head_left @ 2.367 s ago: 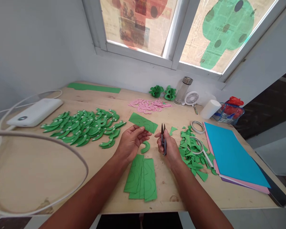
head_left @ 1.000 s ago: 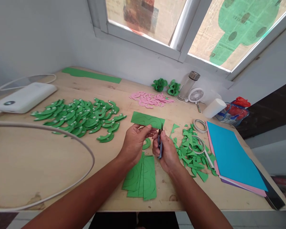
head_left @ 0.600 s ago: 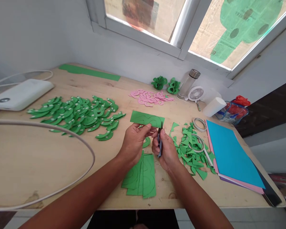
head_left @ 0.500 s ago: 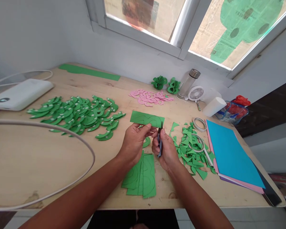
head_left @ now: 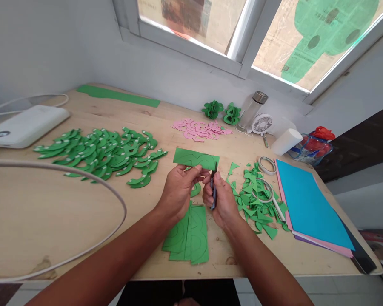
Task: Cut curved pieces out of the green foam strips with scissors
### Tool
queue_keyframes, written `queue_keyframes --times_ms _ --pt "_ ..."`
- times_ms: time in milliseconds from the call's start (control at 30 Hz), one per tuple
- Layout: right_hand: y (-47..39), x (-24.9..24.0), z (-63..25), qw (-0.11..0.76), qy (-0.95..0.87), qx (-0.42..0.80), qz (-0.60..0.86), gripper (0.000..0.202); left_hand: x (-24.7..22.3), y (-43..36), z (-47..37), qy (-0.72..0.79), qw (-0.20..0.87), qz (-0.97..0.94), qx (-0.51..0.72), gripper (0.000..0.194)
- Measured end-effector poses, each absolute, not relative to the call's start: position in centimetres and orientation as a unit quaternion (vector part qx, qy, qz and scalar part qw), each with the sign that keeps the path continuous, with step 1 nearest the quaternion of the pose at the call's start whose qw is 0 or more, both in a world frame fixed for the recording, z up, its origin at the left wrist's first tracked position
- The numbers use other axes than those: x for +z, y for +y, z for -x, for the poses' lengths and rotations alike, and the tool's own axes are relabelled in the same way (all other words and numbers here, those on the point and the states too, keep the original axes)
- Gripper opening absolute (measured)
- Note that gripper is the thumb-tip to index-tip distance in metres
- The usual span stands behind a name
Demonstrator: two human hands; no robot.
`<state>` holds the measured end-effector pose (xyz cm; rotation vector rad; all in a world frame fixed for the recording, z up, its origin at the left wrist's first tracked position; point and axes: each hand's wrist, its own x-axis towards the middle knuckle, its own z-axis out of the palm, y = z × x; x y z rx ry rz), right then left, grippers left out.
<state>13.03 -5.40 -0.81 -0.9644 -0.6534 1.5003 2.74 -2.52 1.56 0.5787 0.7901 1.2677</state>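
My left hand (head_left: pixel 178 191) pinches the lower edge of a green paper strip (head_left: pixel 194 157) with curved pencil lines on it, held above the wooden table (head_left: pixel 25 212). My right hand (head_left: pixel 221 204) grips small dark snips (head_left: pixel 213 187), whose blades meet the strip's right end. A cut green crescent (head_left: pixel 196 189) lies on the table between my hands. A stack of marked green strips (head_left: pixel 187 236) rests under my wrists near the front edge.
A spread of green crescents (head_left: pixel 102 153) lies left, pink cutouts (head_left: pixel 199 128) behind, green scraps (head_left: pixel 255 199) and tape rolls (head_left: pixel 266 165) right. Blue and pink sheets (head_left: pixel 309 208) fill the right side. A power bank (head_left: pixel 22 126), bottle (head_left: pixel 252 109) and small fan (head_left: pixel 262 124) stand near the wall.
My left hand lifted the green strip and turned it level. My right hand brought the snips' blades onto its right end. The view shifted slightly downward.
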Motion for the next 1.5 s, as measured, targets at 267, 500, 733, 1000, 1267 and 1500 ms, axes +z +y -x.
queue_keyframes --times_ms 267,500,733,1000,1267,1500 --pt "-5.35 -0.84 -12.97 0.583 -0.279 0.639 0.418 0.041 1.41 -2.50 -2.72 0.347 0.701 -0.260 0.566 0.020" --pt "-5.34 -0.83 -12.97 0.581 -0.282 0.636 0.422 0.042 1.16 -2.42 -2.72 0.347 0.702 -0.257 0.567 0.020" --pt "-5.34 -0.99 -12.98 0.583 -0.277 0.639 0.419 0.042 1.14 -2.44 -2.68 0.348 0.701 -0.259 0.566 0.020" --pt "-5.36 -0.83 -12.88 0.587 -0.269 0.635 0.424 0.042 1.00 -2.41 -2.70 0.345 0.703 -0.261 0.564 0.019" --pt "-5.38 -0.96 -12.98 0.583 -0.273 0.633 0.430 0.042 1.01 -2.44 -2.63 0.345 0.706 -0.261 0.561 0.023" --pt "-5.36 -0.96 -13.01 0.579 -0.276 0.634 0.432 0.042 0.75 -2.36 -2.50 0.347 0.703 -0.255 0.565 0.026"
